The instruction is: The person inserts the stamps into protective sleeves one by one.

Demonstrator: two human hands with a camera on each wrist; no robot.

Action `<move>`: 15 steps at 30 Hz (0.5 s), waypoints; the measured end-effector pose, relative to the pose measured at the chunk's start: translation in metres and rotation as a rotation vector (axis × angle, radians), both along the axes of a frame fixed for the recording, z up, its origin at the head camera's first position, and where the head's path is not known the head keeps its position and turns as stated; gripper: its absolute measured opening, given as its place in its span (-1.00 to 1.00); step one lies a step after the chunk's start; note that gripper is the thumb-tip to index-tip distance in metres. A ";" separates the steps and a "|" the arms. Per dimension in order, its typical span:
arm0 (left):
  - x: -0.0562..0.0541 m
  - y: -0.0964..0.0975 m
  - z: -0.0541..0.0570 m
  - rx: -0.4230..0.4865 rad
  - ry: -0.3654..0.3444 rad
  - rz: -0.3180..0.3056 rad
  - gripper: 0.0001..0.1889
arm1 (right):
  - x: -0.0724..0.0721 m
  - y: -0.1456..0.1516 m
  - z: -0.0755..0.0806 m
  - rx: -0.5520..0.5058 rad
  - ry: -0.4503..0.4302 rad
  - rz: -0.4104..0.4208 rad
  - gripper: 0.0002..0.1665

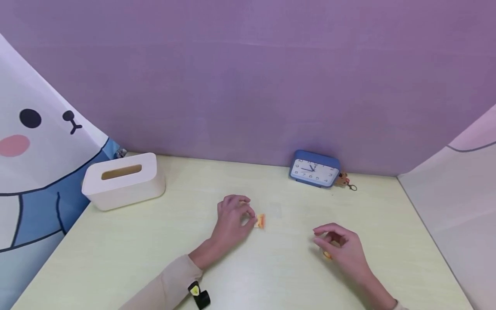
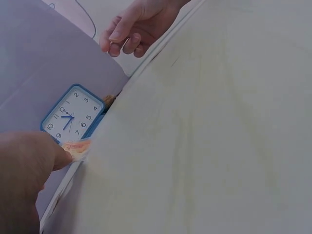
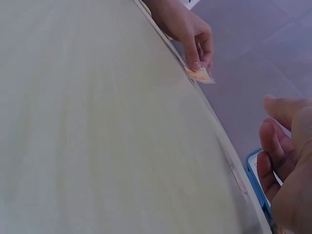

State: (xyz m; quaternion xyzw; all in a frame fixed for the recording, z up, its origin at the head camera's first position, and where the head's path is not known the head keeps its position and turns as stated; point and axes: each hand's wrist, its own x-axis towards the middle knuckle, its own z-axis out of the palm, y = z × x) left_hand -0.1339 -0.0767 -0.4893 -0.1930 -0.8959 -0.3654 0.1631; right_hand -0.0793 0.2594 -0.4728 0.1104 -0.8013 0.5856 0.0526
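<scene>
My left hand pinches a small orange-and-clear wrapped packet between thumb and forefinger. In the right wrist view the packet hangs from those fingertips, its clear edge sticking out. What is inside the wrapper is too small to tell. Off to the right, my right hand hovers with loosely bent fingers, thumb and forefinger tips close together. The wrist views show nothing between them. A yellow-orange bit peeks out below that hand in the head view; the hand covers the rest, and I cannot tell whether it touches.
A blue alarm clock stands at the table's back edge, with a brown keyring charm beside it. The white tissue box sits at back left. A faint clear square lies on the table. Purple cloth hangs behind.
</scene>
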 end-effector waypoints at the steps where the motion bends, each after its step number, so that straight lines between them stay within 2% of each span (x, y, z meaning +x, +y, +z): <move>1: -0.002 0.000 0.000 -0.001 0.002 0.005 -0.84 | 0.000 0.002 0.000 0.006 -0.006 -0.011 -0.74; 8: -0.013 0.004 0.001 -0.010 -0.016 0.038 -0.85 | 0.002 0.012 0.000 0.072 -0.012 -0.055 -0.72; 15: -0.021 0.005 0.003 -0.029 -0.028 0.071 -0.86 | 0.000 0.024 -0.001 0.156 -0.006 -0.052 -0.70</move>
